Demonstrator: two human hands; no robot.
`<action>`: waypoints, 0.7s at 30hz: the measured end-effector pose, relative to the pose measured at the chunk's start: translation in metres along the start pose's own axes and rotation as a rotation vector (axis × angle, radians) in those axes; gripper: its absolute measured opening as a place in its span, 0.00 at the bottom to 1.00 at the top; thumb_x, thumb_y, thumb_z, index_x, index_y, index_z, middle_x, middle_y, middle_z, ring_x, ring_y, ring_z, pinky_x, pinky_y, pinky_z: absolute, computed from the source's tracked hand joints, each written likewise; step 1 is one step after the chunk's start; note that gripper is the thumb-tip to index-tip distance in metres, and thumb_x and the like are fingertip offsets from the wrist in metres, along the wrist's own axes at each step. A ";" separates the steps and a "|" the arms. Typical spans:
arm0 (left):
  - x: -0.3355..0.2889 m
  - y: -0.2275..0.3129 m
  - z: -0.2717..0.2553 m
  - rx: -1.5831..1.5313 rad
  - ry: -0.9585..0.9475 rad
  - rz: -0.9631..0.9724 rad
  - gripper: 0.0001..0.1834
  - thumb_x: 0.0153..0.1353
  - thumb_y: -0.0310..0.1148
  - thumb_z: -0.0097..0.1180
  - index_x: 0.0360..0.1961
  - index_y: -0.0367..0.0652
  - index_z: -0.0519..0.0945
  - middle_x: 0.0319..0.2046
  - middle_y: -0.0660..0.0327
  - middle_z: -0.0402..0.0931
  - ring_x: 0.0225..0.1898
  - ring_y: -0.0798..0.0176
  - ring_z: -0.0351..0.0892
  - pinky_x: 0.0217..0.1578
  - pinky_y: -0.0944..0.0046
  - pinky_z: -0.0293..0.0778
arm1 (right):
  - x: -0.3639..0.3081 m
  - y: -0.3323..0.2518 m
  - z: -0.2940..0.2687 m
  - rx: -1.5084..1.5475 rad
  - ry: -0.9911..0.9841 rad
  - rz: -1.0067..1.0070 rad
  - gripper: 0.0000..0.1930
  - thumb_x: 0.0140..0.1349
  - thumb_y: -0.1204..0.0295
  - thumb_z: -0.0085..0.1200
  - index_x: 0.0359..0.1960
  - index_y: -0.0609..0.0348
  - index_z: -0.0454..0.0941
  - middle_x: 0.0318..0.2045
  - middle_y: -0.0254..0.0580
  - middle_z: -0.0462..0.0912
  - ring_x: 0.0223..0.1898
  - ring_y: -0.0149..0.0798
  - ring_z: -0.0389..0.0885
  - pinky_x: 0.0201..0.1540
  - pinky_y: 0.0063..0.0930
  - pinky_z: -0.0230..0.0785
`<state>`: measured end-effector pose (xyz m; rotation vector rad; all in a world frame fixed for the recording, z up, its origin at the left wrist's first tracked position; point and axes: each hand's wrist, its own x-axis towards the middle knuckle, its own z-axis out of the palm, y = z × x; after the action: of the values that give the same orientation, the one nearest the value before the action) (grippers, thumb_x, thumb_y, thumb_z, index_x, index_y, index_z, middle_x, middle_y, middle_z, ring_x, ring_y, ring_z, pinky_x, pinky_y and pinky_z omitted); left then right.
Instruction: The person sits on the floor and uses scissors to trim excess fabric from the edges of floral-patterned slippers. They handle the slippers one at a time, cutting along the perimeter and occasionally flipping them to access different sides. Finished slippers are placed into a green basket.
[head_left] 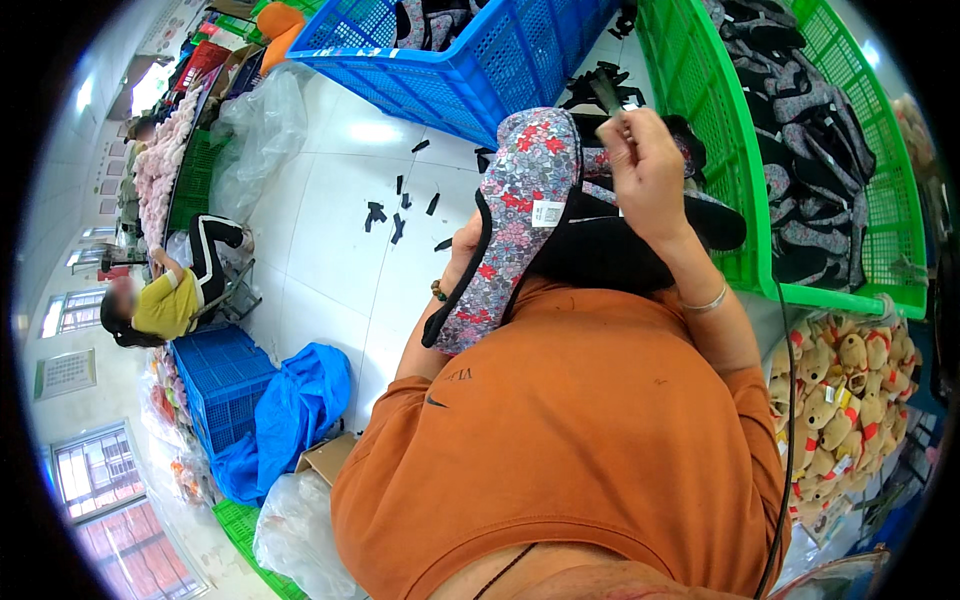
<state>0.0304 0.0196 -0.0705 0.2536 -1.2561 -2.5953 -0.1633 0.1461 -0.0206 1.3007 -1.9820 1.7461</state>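
Note:
My left hand (pixel 462 252) is closed on the edge of a floral slipper (pixel 520 205), a long fabric piece in grey and red with black edging and a small white label. The slipper is held up on a slant in front of my body. To its right is my raised right hand (pixel 648 175), thumb and fingers pinched on a thin dark strip (pixel 606 92) that is blurred. Below that hand, more black and floral slippers (pixel 715 222) lie in a heap against my lap, partly hidden by the held one.
A blue crate (pixel 480 75) holding floral pieces stands ahead; a green crate (pixel 760 240) full of slippers is at right. Black scraps (pixel 375 214) litter the floor. Plush toys (pixel 840 400) are piled at right. A seated person (pixel 170 300) works at far left, near a blue plastic bag (pixel 300 410).

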 end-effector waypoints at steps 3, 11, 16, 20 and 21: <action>0.000 0.000 -0.002 0.022 0.000 0.046 0.39 0.57 0.49 0.53 0.65 0.40 0.56 0.58 0.55 0.66 0.55 0.62 0.70 0.54 0.63 0.68 | 0.000 0.002 -0.014 -0.070 -0.071 0.154 0.13 0.60 0.64 0.55 0.27 0.63 0.72 0.21 0.43 0.70 0.22 0.43 0.73 0.24 0.32 0.64; -0.003 0.005 0.004 0.272 0.198 -0.066 0.37 0.57 0.49 0.53 0.63 0.40 0.60 0.56 0.54 0.68 0.53 0.60 0.72 0.53 0.61 0.70 | -0.015 -0.007 -0.021 -0.221 -0.170 -0.164 0.17 0.54 0.56 0.59 0.26 0.58 0.75 0.20 0.36 0.72 0.19 0.41 0.73 0.18 0.29 0.63; -0.005 0.003 -0.001 0.037 0.155 -0.083 0.37 0.56 0.48 0.53 0.62 0.38 0.61 0.55 0.54 0.69 0.52 0.61 0.73 0.53 0.61 0.70 | -0.015 -0.005 -0.013 -0.180 -0.095 -0.123 0.16 0.56 0.58 0.57 0.22 0.58 0.74 0.18 0.39 0.73 0.18 0.42 0.73 0.19 0.31 0.62; -0.004 0.004 0.000 0.005 0.191 -0.092 0.37 0.53 0.44 0.55 0.61 0.36 0.62 0.53 0.53 0.70 0.52 0.61 0.73 0.52 0.63 0.70 | -0.016 0.006 -0.013 -0.190 -0.079 0.038 0.14 0.61 0.63 0.54 0.25 0.62 0.75 0.17 0.42 0.70 0.17 0.40 0.68 0.21 0.28 0.61; -0.002 0.004 -0.008 -0.028 0.137 -0.052 0.36 0.52 0.43 0.55 0.60 0.36 0.62 0.52 0.53 0.71 0.51 0.61 0.73 0.52 0.64 0.70 | -0.017 0.010 -0.013 -0.107 -0.070 0.187 0.16 0.64 0.62 0.51 0.25 0.62 0.74 0.16 0.41 0.68 0.17 0.33 0.65 0.22 0.26 0.59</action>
<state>0.0348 0.0121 -0.0718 0.4563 -1.1809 -2.5873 -0.1657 0.1642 -0.0350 1.1916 -2.2683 1.6653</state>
